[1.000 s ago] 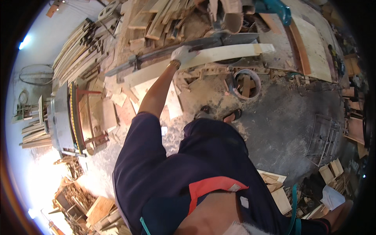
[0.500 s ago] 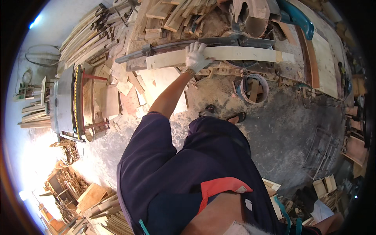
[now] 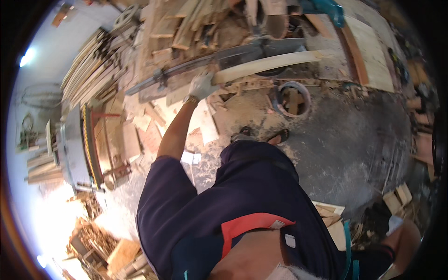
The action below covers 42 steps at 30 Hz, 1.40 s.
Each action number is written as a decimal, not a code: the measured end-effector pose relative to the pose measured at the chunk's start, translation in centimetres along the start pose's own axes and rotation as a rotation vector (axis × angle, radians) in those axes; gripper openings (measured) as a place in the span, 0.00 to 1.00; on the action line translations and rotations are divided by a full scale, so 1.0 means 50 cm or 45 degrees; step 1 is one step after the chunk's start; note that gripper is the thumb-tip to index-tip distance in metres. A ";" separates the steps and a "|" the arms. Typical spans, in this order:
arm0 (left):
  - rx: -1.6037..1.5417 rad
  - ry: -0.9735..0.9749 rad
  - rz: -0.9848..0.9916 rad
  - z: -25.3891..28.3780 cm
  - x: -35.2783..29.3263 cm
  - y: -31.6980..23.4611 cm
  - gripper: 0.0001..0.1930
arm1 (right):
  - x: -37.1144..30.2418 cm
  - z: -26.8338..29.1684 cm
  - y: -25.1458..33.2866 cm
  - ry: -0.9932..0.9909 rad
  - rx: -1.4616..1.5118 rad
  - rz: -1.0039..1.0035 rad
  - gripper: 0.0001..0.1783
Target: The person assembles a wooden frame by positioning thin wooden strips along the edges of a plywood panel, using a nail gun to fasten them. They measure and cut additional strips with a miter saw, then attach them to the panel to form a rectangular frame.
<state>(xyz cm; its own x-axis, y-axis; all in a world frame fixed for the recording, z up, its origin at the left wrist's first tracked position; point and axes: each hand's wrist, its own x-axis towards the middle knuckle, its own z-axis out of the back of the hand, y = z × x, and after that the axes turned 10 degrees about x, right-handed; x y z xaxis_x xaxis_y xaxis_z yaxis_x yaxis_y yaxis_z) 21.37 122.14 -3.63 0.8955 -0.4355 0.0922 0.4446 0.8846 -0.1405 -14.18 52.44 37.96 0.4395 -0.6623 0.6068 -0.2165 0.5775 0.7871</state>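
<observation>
My left hand (image 3: 203,85), in a pale work glove, is closed over the left part of a long pale wooden plank (image 3: 266,67), its thumb at the near edge. The plank lies slantwise on the workbench in front of a dark metal fence (image 3: 191,65). Beyond the fence stands a power saw (image 3: 273,23), blurred, with a turquoise handle (image 3: 329,10) at its right. At the lower right my bare right arm (image 3: 405,240) shows bent. The right hand is out of the picture.
A round bucket (image 3: 305,95) holding wood scraps stands by the bench. Stacked wood strips (image 3: 84,63) rest at the far left, near a machine with a red bar (image 3: 105,115). Loose boards (image 3: 203,123) lie on the floor below my left arm. Scrap piles (image 3: 88,235) sit lower left.
My left hand has shifted left along the plank, and its spread fingers have closed over it. The plank now sits more slanted and a little farther left. The whole view has turned slightly.
</observation>
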 end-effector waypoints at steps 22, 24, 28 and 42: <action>-0.472 -0.374 -0.820 0.210 -0.114 -0.461 0.23 | -0.587 -0.632 -0.124 1.015 -0.092 0.148 0.34; -0.277 -0.899 -0.814 0.216 -0.144 -0.388 0.26 | -0.568 -0.621 -0.114 1.097 -0.323 0.226 0.36; 0.284 -0.576 -0.336 0.311 -0.114 -0.226 0.56 | -0.500 -0.572 -0.203 1.349 -0.693 0.394 0.38; -0.033 -0.133 -0.120 0.030 0.037 -0.118 0.42 | -0.103 -0.701 -0.161 0.779 -0.401 0.583 0.43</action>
<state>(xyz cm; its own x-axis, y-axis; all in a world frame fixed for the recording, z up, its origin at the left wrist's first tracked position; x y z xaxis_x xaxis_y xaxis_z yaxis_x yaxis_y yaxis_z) 20.35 116.37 -1.15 0.8432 -0.4957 0.2081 0.5285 0.8352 -0.1519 15.87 67.95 24.64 0.7839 -0.0044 0.6208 -0.2751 0.8940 0.3537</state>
